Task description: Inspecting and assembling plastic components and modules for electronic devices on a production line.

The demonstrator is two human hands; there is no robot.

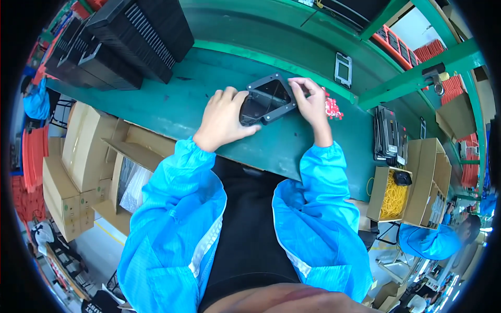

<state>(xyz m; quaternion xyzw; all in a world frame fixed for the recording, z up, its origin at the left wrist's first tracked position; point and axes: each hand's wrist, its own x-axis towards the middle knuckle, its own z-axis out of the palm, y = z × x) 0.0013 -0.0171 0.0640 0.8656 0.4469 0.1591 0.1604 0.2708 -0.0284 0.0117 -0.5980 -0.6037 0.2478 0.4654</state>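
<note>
A black rectangular frame [281, 111] with screws or holes at its corners and a glossy dark panel [269, 98] inside is held just over the green bench. My left hand [224, 116] is wrapped round its left side, thumb along the near edge and fingers over the far one. At the frame's right edge is my right hand [311, 103], its thumb and fingers drawn together by the corner. Whatever is between those fingertips is hidden. Close behind the right hand lies a pile of small red and white pieces [333, 108].
Tall stacks of black trays [133, 39] stand at the bench's far left. A grey metal bracket [343, 69] leans at the back. To the right are stacked dark frames [386, 135] and a carton of yellow cords [394, 195]. Cardboard boxes [86, 151] stand at left. Co-workers are farther off.
</note>
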